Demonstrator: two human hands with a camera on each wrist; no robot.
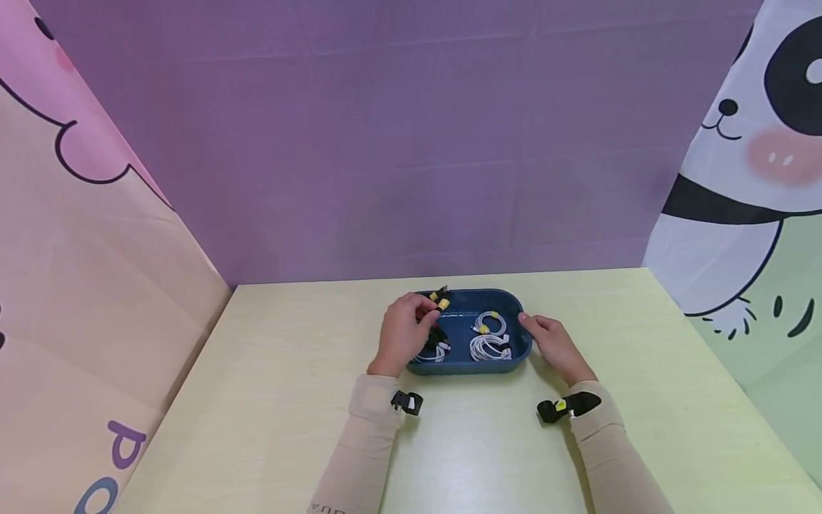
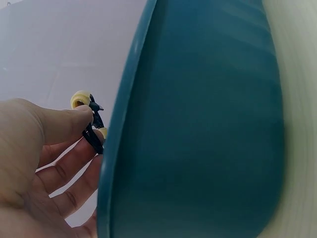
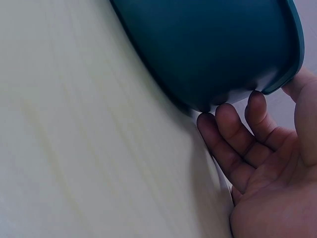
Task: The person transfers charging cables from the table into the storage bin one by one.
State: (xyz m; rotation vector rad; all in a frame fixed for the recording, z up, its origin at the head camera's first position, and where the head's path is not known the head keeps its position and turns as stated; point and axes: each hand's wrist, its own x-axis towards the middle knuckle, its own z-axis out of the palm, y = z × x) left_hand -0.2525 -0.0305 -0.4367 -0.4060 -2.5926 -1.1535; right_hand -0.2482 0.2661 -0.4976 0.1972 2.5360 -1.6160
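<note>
A dark blue tray stands on the table. My left hand is over its left end and pinches a black cable with yellow bands between thumb and fingers. My right hand grips the tray's right end, thumb at the rim and fingertips against the outer wall in the right wrist view. In the tray's right half lie a coiled white cable with yellow bands and, nearer me, another white cable coil. A black cable bundle and a white cable lie at the left, partly hidden by my left hand.
The pale wooden table extends to both sides of the tray and toward me. A purple cloth backdrop rises at its far edge. Printed cartoon panels flank the table on the left and right.
</note>
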